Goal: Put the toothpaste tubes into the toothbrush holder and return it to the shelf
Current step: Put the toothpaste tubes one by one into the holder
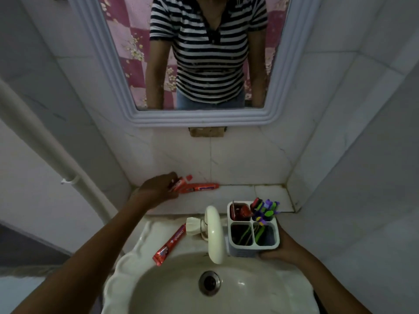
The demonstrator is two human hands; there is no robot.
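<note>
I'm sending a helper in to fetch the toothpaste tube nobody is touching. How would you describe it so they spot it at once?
Start at the white sink below the mirror and find its cream tap. Just left of the tap, on the sink's rim, a red toothpaste tube lies slanted and alone. The other loose tubes lie on the tiled ledge behind, under the left hand.

Dim, flat indoor lighting; soft shadows only. Small glare on wet sink [240, 283] basin. Strong wide-angle bending at edges. Slightly soft, grainy focus throughout.

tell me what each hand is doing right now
Left hand: closed on toothpaste tubes on the shelf.
Right hand: holding the toothbrush holder.
</note>
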